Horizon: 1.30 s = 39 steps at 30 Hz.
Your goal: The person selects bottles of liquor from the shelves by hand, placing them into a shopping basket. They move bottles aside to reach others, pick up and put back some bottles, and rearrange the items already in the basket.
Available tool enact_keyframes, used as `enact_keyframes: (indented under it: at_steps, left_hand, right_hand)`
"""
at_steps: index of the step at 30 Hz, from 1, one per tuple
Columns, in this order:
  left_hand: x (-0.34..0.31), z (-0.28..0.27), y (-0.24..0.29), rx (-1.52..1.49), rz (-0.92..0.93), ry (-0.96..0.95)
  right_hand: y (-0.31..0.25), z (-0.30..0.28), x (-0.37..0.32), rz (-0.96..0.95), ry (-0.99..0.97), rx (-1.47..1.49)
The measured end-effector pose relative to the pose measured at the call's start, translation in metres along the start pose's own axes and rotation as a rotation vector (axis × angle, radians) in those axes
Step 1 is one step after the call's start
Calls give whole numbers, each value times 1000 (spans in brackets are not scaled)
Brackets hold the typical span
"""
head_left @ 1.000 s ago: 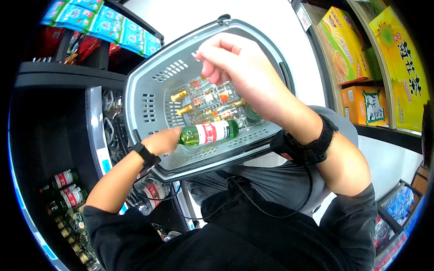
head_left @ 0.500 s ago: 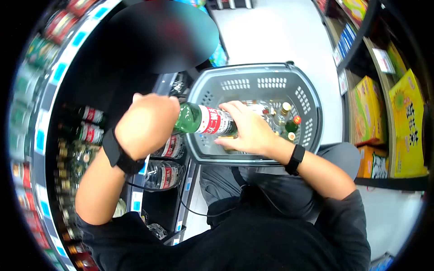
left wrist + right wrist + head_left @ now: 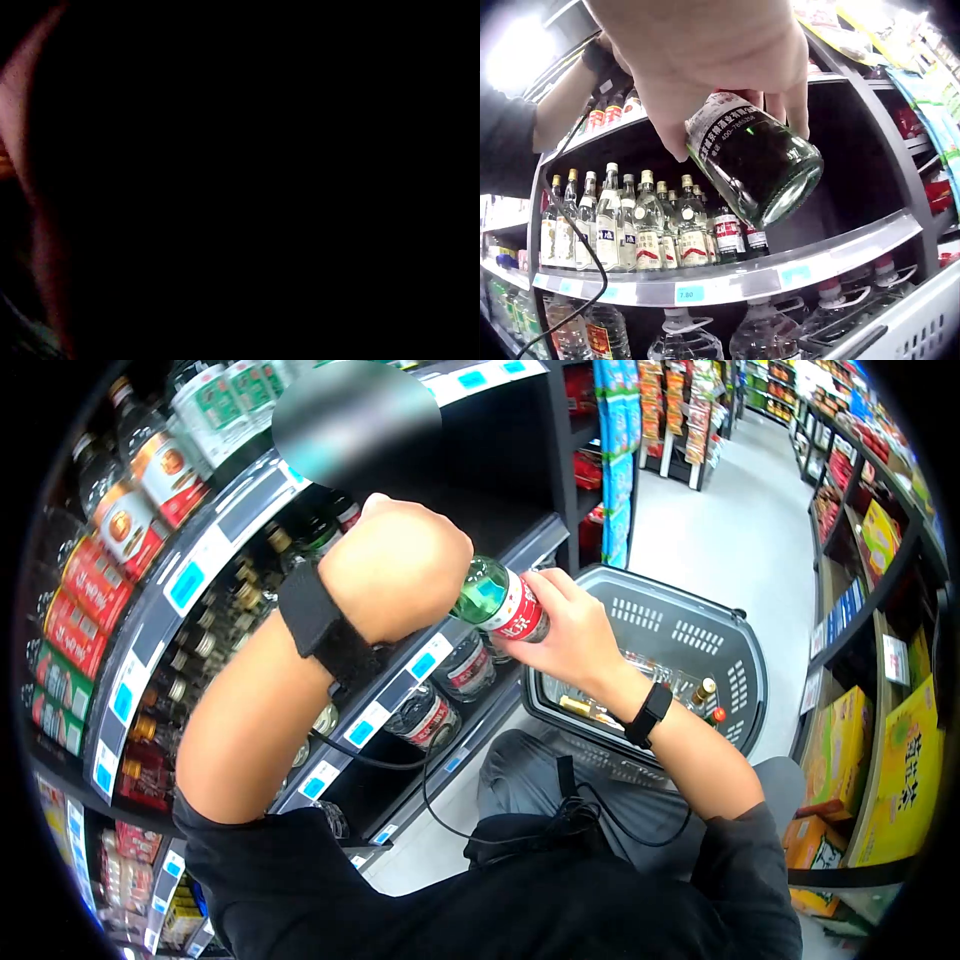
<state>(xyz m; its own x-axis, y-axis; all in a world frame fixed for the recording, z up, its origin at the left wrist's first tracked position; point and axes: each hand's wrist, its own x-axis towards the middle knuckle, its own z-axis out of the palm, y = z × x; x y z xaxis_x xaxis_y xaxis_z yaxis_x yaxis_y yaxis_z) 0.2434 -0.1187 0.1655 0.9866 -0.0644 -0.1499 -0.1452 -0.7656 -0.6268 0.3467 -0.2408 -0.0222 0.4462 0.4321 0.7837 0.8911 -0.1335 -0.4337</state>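
A green glass bottle [image 3: 492,596] with a red and white label is held between both hands, in front of the shelf and beside the basket. My left hand [image 3: 405,570] grips its neck end, its fingers hidden behind the back of the hand. Around the label near the base, my right hand [image 3: 572,632] curls its thumb and fingers. In the right wrist view the bottle [image 3: 757,169] tilts with its base toward the camera, under the right hand [image 3: 705,52]. The left wrist view is nearly black, with only a strip of skin at its left edge.
A grey shopping basket [image 3: 690,600] holding several bottles stands at the right. On the shelf, clear bottles [image 3: 651,225] stand beside green bottles [image 3: 729,234] with red and white labels. Large jugs [image 3: 682,337] fill the shelf below. A cable [image 3: 430,800] hangs by the left wrist.
The green bottle has come up out of the basket and toward the shelf at the left. My right hand, empty at first, has taken hold of its lower part. The head view has tilted up.
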Motion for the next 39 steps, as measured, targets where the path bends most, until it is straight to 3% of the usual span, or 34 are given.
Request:
enact_keyframes:
  at_steps: [4,6,9,10,17,20,23,27,31,32,39]
  left_hand:
    - [-19,30,-11,-18,-102,325]
    - [-26,44,-4,-39,-33,634]
    - [-27,75,22,-318,90,784]
    - [-36,77,31,-437,119,716]
    - [-62,157,70,-947,37,801]
    - [-71,184,83,-1128,-54,786]
    - [-81,205,91,-1222,-120,762]
    - [-97,228,93,-1341,-268,760]
    - [-105,248,94,-1378,-349,733]
    - [-106,250,93,-1387,-352,726]
    - [-103,264,95,-1455,-318,697]
  right_hand:
    - [-8,11,27,13,-76,34]
    - [-7,21,41,69,-145,13]
    - [16,49,66,115,-202,0]
    - [17,54,73,138,-197,48]
    - [25,106,128,389,-259,235]
    - [33,148,148,452,-137,259]
    - [26,176,167,570,-165,335]
    - [40,230,176,521,-98,405]
    - [37,249,185,638,-214,336]
    - [38,254,188,655,-279,306]
    - [54,294,188,622,-213,345]
